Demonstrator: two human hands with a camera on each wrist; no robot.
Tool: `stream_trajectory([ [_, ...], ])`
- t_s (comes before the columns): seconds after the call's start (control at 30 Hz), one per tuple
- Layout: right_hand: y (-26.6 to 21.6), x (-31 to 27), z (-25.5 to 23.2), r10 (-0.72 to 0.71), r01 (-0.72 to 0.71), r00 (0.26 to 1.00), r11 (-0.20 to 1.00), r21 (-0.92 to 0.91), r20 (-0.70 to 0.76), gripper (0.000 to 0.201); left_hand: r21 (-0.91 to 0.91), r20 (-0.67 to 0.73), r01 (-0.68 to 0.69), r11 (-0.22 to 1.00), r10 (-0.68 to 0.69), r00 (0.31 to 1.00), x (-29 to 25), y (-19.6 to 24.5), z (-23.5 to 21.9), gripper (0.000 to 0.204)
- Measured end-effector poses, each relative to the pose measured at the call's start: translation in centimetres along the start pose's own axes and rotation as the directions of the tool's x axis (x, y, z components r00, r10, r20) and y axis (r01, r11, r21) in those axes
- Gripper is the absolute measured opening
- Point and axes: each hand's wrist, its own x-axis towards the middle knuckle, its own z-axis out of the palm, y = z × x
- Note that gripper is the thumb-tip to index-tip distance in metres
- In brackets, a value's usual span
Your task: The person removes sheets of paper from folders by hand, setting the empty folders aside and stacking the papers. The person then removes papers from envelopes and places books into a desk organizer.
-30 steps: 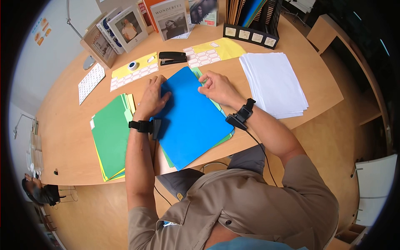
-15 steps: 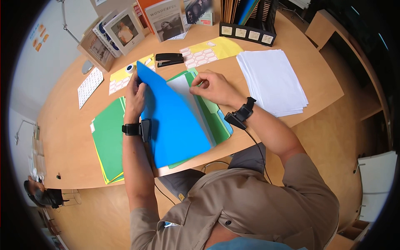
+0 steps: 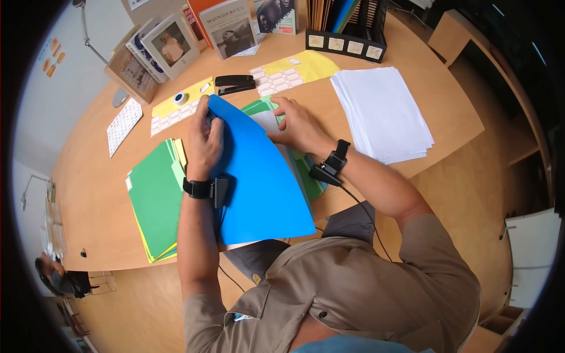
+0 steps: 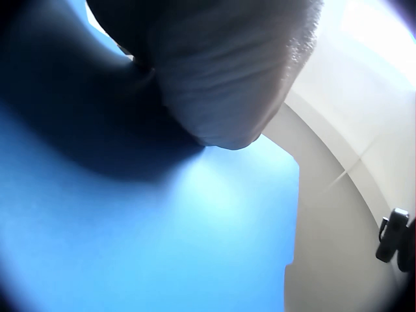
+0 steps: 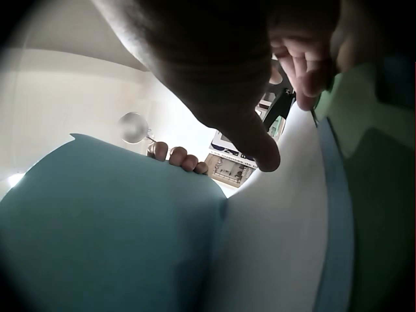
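My left hand (image 3: pixel 206 141) grips the upper left edge of a blue folder's cover, which is lifted and bowed (image 3: pixel 262 188). In the right wrist view its fingers (image 5: pixel 177 158) curl over the cover's edge; in the left wrist view that hand hides part of the blue cover (image 4: pixel 221 221). White paper (image 5: pixel 273 240) shows inside the raised folder. Over the paper's upper part is my right hand (image 3: pixel 303 130), its thumb spread from the fingers, the fingertips right at the paper's edge. Green folders (image 3: pixel 306 176) lie beneath the blue one.
Left of the blue folder lies a stack of green and yellow folders (image 3: pixel 154 194). A stack of white paper (image 3: pixel 381 115) is at the right. Behind are a black stapler (image 3: pixel 235 84), label sheets (image 3: pixel 278 80), a tape roll (image 3: pixel 180 99), upright books (image 3: pixel 229 35) and a black file rack (image 3: pixel 346 46).
The blue cover, flat at first, was raised leftward by the left hand, showing white paper. It has since swung partly back to the right. The right hand's fingers have spread from their curled pose.
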Motion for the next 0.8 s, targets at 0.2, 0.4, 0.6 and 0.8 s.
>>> stream_trajectory([
  [0.2, 1.9, 1.4, 0.1, 0.062, -0.049, 0.998, 0.955, 0.292, -0.034, 0.066, 0.134, -0.036, -0.267, 0.954, 0.274, 0.961, 0.2, 3.0, 2.4, 0.014],
  [0.4, 2.5, 1.5, 0.0, -0.017, 0.029, 0.999, 0.963, 0.267, -0.044, 0.041, 0.200, 0.066, -0.200, 0.959, 0.190, 0.980, 0.4, 1.4, 2.2, 0.018],
  [0.6, 2.8, 1.9, 0.0, -0.015, 0.019, 1.000, 0.952, 0.306, -0.017, 0.026, 0.303, 0.132, -0.122, 0.945, 0.085, 0.988, 0.2, 2.1, 2.3, 0.017],
  [0.8, 1.4, 1.4, 0.0, -0.041, -0.032, 0.980, 0.933, 0.359, 0.194, 0.028, 0.430, 0.045, -0.186, 0.883, 0.185, 0.982, 0.7, 0.5, 1.5, 0.021],
])
